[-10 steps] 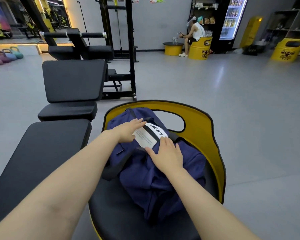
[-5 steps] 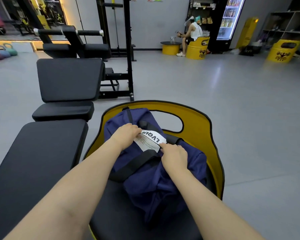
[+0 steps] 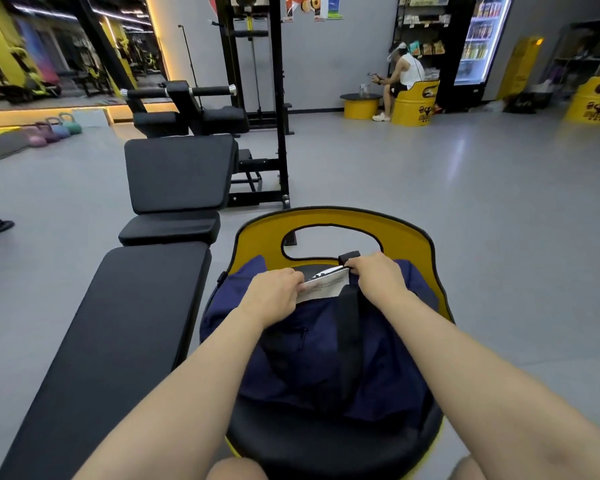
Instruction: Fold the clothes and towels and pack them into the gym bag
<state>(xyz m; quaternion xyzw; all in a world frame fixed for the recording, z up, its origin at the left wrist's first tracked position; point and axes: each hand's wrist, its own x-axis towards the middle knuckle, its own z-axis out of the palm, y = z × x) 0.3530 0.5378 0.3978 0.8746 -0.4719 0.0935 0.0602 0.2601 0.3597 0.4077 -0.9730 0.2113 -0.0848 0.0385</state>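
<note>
A long black bench (image 3: 118, 341) runs along the left, with a second padded bench (image 3: 177, 174) and a black rack (image 3: 278, 98) beyond it on the grey floor (image 3: 465, 237). Just right of the long bench stands a yellow chair (image 3: 413, 237) with a black seat and a cut-out in its curved back. A navy gym bag (image 3: 378, 368) sits on that seat, leaning toward the chair back, with a black strap (image 3: 349, 327) running over its top. A folded white cloth (image 3: 321, 284) with dark print lies at the bag's top opening, between both hands. The left hand (image 3: 274, 292) has its fingers curled around the cloth's left edge. The right hand (image 3: 378, 275) grips the bag's top by the strap, touching the cloth's right corner. Far back, a person (image 3: 404, 74) sits on a yellow barrel seat (image 3: 414, 103) near a lit drinks fridge (image 3: 478, 39).
</note>
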